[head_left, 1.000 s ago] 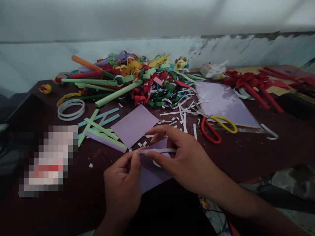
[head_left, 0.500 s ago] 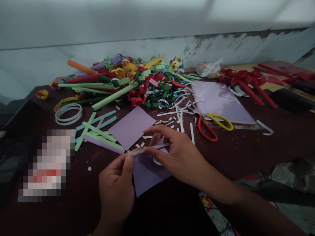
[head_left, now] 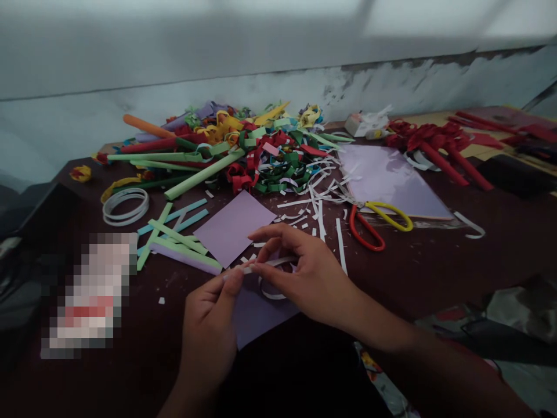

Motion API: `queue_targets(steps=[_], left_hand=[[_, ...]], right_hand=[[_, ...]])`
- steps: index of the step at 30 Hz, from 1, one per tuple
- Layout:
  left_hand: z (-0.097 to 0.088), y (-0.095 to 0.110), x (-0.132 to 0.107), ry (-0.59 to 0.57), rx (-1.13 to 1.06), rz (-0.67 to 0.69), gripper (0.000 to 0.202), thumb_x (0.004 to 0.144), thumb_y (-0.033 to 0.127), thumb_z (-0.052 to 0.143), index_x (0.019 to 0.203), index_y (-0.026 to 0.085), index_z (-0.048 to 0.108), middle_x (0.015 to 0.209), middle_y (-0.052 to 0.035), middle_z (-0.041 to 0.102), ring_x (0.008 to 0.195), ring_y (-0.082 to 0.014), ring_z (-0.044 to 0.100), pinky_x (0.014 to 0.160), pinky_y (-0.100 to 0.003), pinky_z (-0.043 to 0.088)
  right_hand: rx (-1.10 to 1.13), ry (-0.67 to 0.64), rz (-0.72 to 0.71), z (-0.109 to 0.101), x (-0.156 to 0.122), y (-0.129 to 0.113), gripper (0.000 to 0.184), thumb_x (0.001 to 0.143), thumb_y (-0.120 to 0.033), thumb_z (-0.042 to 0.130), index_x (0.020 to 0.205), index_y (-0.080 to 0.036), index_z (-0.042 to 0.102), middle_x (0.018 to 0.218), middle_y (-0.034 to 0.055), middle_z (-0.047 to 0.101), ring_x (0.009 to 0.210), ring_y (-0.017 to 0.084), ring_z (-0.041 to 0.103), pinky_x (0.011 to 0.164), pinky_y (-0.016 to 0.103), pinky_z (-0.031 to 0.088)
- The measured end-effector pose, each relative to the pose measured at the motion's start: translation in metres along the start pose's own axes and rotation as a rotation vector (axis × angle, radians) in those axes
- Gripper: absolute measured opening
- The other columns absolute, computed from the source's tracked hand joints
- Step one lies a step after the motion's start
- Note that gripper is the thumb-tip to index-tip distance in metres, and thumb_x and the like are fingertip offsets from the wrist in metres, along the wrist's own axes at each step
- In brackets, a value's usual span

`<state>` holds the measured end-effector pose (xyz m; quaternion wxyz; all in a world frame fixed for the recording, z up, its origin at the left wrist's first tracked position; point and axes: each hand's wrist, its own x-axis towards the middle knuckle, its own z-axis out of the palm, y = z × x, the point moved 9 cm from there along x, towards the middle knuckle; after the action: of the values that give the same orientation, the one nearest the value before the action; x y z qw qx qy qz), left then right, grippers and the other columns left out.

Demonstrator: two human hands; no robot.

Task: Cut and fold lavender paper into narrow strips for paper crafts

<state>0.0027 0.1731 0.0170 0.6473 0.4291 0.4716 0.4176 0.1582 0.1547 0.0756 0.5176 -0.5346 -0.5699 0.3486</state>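
White strip (head_left: 275, 263) pinched in left grip (head_left: 212, 306) and right grip (head_left: 304, 270); purple sheet (head_left: 265, 322) below strip, scissors (head_left: 371, 205) right of strip.

Room R of R hand (head_left: 315, 270), nr side of scissors (head_left: 364, 205); paper pile (head_left: 255, 152) blocks far ctr.

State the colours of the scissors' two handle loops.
One is a red loop, the other a yellow loop, seen best in the head view.

Left hand (head_left: 211, 316) and right hand (head_left: 315, 270) pinch white strip (head_left: 281, 262) | from hands: paper heap (head_left: 270, 148), 12 o'clock | scissors (head_left: 369, 204), 2 o'clock | white rings (head_left: 124, 221), 10 o'clock
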Motion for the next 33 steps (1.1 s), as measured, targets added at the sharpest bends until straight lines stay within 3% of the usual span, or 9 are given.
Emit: queue_targets(steps=[7, 13, 22, 26, 30, 33], left_hand=[[0.003, -0.008, 0.0, 0.036, -0.248, -0.107, 0.037, 0.066, 0.042, 0.091, 0.093, 0.018, 0.084, 0.08, -0.01, 0.081, 0.076, -0.0274, 0.077, 0.07, -0.036, 0.063], [0.0, -0.008, -0.001, 0.062, -0.255, -0.122, 0.038, 0.063, 0.039, 0.093, 0.092, 0.018, 0.084, 0.079, -0.0093, 0.081, 0.074, -0.0264, 0.077, 0.067, -0.034, 0.063], [-0.002, -0.005, -0.001, 0.042, -0.204, -0.101, 0.041, 0.063, 0.047, 0.09, 0.09, 0.018, 0.083, 0.078, -0.0079, 0.079, 0.067, -0.0225, 0.074, 0.059, -0.029, 0.059], [-0.011, 0.013, -0.011, 0.075, 0.217, 0.001, 0.041, 0.067, 0.053, 0.085, 0.09, 0.02, 0.081, 0.073, -0.0051, 0.077, 0.067, -0.0214, 0.071, 0.058, -0.027, 0.054], [-0.033, 0.031, -0.03, 0.237, 0.718, 0.151, 0.03, 0.082, 0.054, 0.07, 0.089, 0.026, 0.078, 0.074, -0.0001, 0.075, 0.066, -0.0202, 0.067, 0.061, -0.029, 0.049], [-0.033, 0.042, -0.038, 0.247, 1.079, 0.465, 0.024, 0.09, 0.045, 0.061, 0.083, 0.026, 0.074, 0.075, -0.0014, 0.073, 0.068, -0.0229, 0.065, 0.065, -0.035, 0.047]], right_hand=[[-0.089, 0.077, 0.038, -0.011, -0.001, 0.003, 0.035, 0.085, -0.015, 0.079, 0.116, -0.027, 0.068, 0.087, -0.0062, 0.07, 0.079, 0.014, 0.068, 0.07, 0.026, 0.048], [-0.079, 0.058, 0.037, -0.008, 0.001, 0.004, 0.038, 0.084, -0.009, 0.078, 0.116, -0.028, 0.069, 0.088, -0.0069, 0.07, 0.079, 0.012, 0.068, 0.072, 0.026, 0.049], [-0.045, 0.04, -0.027, -0.003, 0.003, 0.008, 0.033, 0.087, -0.014, 0.079, 0.116, -0.028, 0.07, 0.091, -0.0059, 0.07, 0.082, 0.013, 0.068, 0.073, 0.026, 0.05], [-0.039, -0.061, -0.086, 0.001, 0.002, -0.005, 0.031, 0.089, -0.018, 0.08, 0.118, -0.026, 0.069, 0.096, -0.0045, 0.069, 0.085, 0.012, 0.067, 0.075, 0.024, 0.05], [-0.286, -0.237, -0.097, 0.007, 0.008, -0.023, 0.029, 0.086, -0.017, 0.083, 0.112, -0.02, 0.07, 0.092, -0.0027, 0.069, 0.082, 0.014, 0.066, 0.071, 0.025, 0.047], [-0.444, -0.378, -0.014, 0.02, 0.011, -0.015, 0.021, 0.086, -0.018, 0.083, 0.104, -0.021, 0.071, 0.087, -0.0041, 0.072, 0.081, 0.015, 0.068, 0.068, 0.027, 0.046]])
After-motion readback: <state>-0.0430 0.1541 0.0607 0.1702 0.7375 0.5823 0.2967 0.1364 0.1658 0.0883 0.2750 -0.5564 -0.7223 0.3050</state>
